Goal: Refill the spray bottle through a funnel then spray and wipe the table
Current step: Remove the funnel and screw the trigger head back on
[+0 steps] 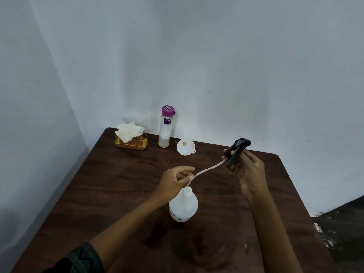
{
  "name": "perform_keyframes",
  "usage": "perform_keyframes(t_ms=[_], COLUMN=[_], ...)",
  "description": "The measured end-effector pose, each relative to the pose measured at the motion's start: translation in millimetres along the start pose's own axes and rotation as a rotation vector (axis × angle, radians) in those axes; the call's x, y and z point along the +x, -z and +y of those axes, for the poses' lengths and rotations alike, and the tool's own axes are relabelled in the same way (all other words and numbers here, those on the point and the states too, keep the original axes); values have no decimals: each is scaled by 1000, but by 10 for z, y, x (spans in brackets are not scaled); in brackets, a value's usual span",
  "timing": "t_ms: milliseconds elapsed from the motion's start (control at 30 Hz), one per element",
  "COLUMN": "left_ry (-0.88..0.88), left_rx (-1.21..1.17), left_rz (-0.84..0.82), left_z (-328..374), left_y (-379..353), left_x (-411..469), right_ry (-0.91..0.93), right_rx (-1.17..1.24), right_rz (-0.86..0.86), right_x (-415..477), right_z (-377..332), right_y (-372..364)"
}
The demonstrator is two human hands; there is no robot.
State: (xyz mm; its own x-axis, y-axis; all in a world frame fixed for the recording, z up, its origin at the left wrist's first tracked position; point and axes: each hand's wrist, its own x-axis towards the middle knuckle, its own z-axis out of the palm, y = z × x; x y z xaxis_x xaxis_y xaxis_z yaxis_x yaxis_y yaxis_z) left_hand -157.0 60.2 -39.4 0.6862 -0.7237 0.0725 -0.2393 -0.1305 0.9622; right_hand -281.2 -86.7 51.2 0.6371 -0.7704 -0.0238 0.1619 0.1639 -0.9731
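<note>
Two hands at work near the table's [110, 194] middle: right hand [250, 170] grasps the spray head [237, 150], left hand [175, 179] pinches its tube [206, 170] above the open bottle [183, 206]. The dangling tube may topple the unheld bottle.

Single head-worn wide-angle view, looking forward and down from the near edge of a dark wooden table [118, 194] toward its far corner against pale walls [216, 56], close enough that both forearms enter from the bottom, floor visible at right.
</note>
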Motion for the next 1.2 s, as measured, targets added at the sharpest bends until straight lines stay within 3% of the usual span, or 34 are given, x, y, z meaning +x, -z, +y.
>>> perform_keyframes(t_ms=[200,400,633,833,1200], left_ry=[42,-49,-119,-113,-60], left_rx=[49,33,294,125,127], left_rz=[-10,-75,-74,-113,-118], left_z=[-108,-86,-206,-184,-268], left_y=[-25,-41,6,14,-17], left_x=[-36,-33,-42,-90,-138], right_ry=[-22,-29,-39,-44,-61], right_rx=[-43,-82,-193,-237,-275], right_rz=[-53,-77,-109,-131,-193], right_x=[-46,-57,-113,-142,-180], right_z=[83,126,219,284,372], right_y=[-121,-182,-272,-291,-255])
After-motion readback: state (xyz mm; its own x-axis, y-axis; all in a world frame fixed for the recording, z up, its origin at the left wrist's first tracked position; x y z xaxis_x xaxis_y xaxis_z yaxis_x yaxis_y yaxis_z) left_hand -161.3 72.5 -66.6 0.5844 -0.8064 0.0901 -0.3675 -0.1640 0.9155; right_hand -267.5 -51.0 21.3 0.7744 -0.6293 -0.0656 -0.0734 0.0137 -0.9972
